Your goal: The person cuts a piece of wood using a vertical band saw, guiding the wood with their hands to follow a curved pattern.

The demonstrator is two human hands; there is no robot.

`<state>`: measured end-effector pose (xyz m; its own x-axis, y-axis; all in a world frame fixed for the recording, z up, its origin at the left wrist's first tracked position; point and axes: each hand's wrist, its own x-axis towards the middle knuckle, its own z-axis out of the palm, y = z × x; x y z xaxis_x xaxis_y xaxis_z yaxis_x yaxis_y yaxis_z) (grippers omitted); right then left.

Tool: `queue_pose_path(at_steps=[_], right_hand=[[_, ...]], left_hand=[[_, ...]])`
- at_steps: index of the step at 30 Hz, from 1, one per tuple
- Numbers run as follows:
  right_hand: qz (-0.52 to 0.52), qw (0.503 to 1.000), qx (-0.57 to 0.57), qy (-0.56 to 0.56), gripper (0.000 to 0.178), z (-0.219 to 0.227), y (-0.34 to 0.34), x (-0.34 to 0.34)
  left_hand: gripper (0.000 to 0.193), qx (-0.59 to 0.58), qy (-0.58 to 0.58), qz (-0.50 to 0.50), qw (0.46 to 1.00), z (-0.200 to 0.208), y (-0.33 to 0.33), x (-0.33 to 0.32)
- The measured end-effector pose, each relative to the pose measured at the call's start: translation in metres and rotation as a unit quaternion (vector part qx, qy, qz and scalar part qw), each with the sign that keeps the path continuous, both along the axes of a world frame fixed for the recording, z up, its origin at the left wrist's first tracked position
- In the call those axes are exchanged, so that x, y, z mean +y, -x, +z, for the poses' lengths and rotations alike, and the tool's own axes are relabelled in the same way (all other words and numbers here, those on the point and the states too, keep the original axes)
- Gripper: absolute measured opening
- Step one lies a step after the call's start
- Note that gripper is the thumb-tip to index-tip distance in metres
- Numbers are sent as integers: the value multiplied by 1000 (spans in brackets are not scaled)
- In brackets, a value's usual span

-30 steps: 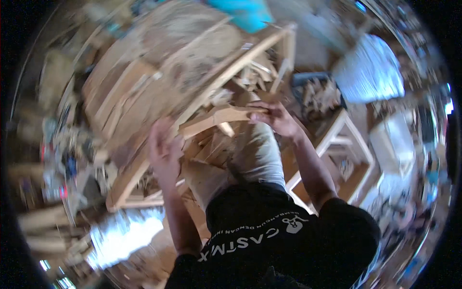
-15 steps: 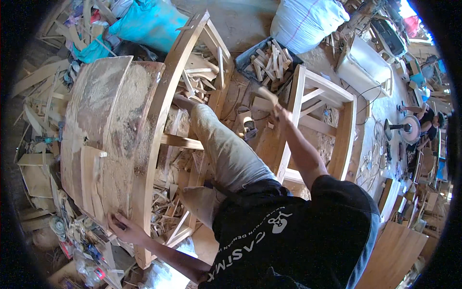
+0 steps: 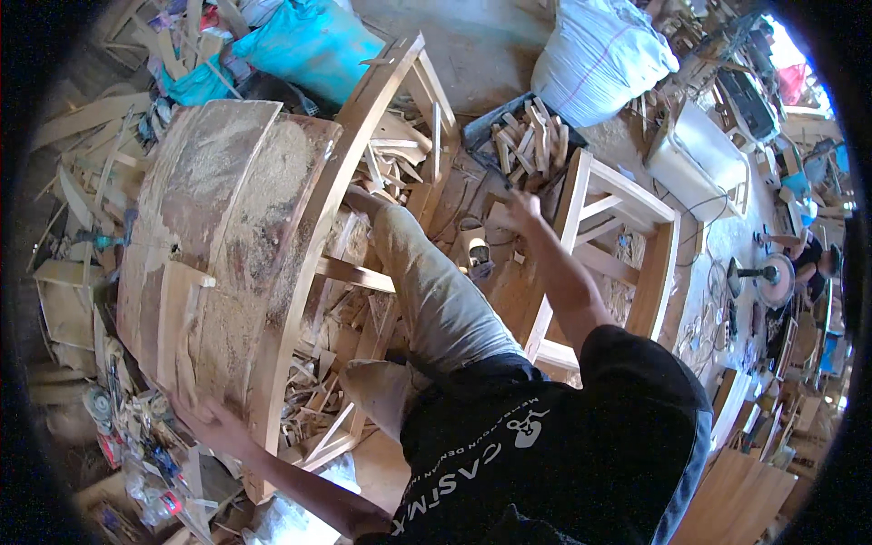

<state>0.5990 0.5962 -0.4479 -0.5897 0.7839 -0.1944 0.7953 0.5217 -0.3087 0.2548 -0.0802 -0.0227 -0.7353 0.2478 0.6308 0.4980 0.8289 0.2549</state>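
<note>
My left hand (image 3: 211, 424) is at the near edge of the dust-covered boards (image 3: 250, 213), its fingers stretched toward the near end of a pale shaped wooden piece (image 3: 178, 318). Whether the fingertips touch that piece, I cannot tell. My right arm reaches forward, with my right hand (image 3: 525, 209) over the floor just short of a dark bin (image 3: 472, 138) of cut wood sticks (image 3: 529, 143). Its fingers are small and blurred, and no pale stick shows in them. A wooden frame (image 3: 313, 241) stands along the right side of the boards, beside my legs.
Another wooden frame (image 3: 656, 272) stands right of my arm. Beyond are a large white sack (image 3: 604, 59), a turquoise sack (image 3: 313, 50) and a white crate (image 3: 695, 163). Offcuts (image 3: 86, 195) lie heaped at left. A person (image 3: 811, 263) sits far right near a round fan-like object (image 3: 774, 280).
The pale wood piece in my right hand no longer shows. My left hand has shifted left along the board edge, its fingers straighter. The whole view has also shifted slightly.
</note>
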Motion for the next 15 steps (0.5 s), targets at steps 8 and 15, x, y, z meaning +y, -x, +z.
queue_pose_path(at_steps=[8, 15], right_hand=[[-151, 707, 379, 578, 42, 51, 77, -160], [-222, 787, 332, 471, 28, 70, 82, -176]], left_hand=[[84, -155, 92, -10, 984, 22, 121, -42], [88, -243, 80, -16, 967, 48, 102, -59]])
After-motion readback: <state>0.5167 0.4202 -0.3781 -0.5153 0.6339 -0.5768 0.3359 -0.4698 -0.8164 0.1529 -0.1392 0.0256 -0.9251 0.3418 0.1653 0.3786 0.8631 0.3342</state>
